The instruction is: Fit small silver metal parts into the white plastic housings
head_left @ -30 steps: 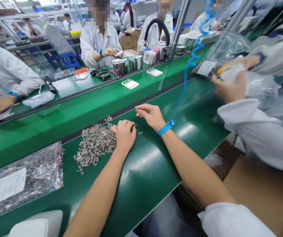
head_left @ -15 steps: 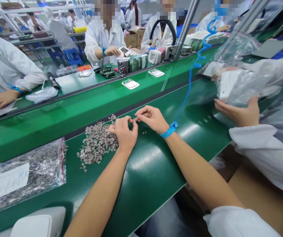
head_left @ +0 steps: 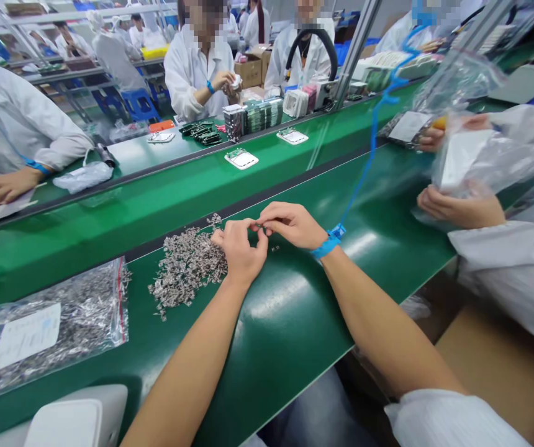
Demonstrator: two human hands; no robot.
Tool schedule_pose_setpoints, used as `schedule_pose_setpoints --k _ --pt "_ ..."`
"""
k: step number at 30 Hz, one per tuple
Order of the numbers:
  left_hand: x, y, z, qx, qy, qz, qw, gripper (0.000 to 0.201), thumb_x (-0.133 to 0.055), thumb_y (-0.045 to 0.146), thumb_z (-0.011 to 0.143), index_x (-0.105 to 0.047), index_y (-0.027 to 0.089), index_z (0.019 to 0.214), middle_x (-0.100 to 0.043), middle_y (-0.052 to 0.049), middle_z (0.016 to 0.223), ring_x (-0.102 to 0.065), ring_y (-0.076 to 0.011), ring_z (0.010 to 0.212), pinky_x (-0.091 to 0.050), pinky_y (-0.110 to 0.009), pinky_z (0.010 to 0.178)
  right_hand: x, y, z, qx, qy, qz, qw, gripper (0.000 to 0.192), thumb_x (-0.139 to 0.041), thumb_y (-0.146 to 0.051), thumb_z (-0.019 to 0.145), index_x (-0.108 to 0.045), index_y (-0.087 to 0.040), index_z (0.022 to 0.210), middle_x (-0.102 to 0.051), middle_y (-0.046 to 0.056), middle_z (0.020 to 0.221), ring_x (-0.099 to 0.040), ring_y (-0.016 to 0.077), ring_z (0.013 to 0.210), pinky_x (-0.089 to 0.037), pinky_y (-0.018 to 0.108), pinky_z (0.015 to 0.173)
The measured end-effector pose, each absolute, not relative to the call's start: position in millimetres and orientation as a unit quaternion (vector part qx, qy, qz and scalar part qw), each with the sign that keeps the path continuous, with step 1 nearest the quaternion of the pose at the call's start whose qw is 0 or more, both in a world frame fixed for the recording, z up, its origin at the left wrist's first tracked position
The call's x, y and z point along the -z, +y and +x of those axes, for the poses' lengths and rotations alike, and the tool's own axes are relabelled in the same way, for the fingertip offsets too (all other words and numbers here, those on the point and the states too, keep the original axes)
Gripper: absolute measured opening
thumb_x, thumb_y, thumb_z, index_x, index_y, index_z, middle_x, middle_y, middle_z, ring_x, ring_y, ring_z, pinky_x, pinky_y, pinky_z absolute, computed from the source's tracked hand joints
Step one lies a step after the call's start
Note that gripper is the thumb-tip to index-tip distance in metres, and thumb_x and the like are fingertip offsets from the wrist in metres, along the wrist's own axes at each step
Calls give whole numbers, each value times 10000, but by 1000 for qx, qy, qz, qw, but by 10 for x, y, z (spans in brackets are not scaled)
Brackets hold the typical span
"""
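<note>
Both hands meet in the middle of the green bench top. The left hand is curled up loosely, fingers bent in, and the right hand sits just at its 2 o'clock with thumb and forefinger pinched together. Between the fingertips of both there's a tiny metal part, pretty small and hard to make out, but both hands look closed on it. The right wrist has a blue wrist strap with a blue coiled cord running up toward 1 o'clock.

The pile of small metal parts lies on the bench touching the left hand, at its 9 o'clock. A couple of loose bits sit just below the right hand at 6 o'clock. Further out at 8 o'clock from the pile is a clear zip bag full of the same metal bits, with a white label on it.

At 3 o'clock a co-worker's hand in a white sleeve holds a clear plastic bag. Across the green conveyor at 12 o'clock there's a white plate lying flat, and more people in white coats behind it
</note>
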State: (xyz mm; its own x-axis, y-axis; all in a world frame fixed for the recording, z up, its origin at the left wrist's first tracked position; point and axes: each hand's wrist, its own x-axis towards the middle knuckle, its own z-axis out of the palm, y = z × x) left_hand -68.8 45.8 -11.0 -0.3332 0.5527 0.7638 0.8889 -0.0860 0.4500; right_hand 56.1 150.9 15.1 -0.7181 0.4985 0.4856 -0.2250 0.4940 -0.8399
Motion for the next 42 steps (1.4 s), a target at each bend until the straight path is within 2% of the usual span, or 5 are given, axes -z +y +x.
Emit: schedule_pose_setpoints --k 7,16,24,34,42 --pt "119 463 -695 516 -615 -571 172 195 -668 172 799 -551 221 947 -674 32 832 -600 -159 740 -289 -382 827 -210 1549 644 -446 -817 -88 354 68 -733 -237 829 -789 -229 867 -698 38 899 -655 177 842 -548 322 740" --pt "85 446 -673 531 -562 -611 168 116 -651 173 838 -561 221 893 -678 25 799 -603 -158 738 -314 -377 809 -120 1563 582 -622 -695 -168 320 204 -822 -320 696 -715 -158 759 -675 11 716 -568 106 563 -478 253 532" --pt "89 438 -654 548 -542 -619 151 117 -651 168 864 -558 226 903 -681 27 810 -609 -151 764 -352 -363 833 -79 1564 554 -635 -688 -204 285 419 -769 -541 752 -632 -150 685 -527 -28 556 -396 71 500 -297 227 477" --pt "140 478 -723 544 -637 -526 150 134 -656 202 840 -541 227 905 -652 12 836 -577 -158 746 -378 -350 840 -149 1507 552 -607 -747 -170 212 413 -657 -545 836 -617 -151 717 -546 -10 663 -477 109 632 -392 257 591" --pt "168 488 -709 526 -633 -558 105 123 -625 203 867 -541 226 955 -661 7 854 -577 -156 762 -391 -347 850 -138 1539 579 -586 -729 -189 300 283 -772 -401 771 -635 -157 820 -606 -12 748 -533 111 672 -425 259 638"
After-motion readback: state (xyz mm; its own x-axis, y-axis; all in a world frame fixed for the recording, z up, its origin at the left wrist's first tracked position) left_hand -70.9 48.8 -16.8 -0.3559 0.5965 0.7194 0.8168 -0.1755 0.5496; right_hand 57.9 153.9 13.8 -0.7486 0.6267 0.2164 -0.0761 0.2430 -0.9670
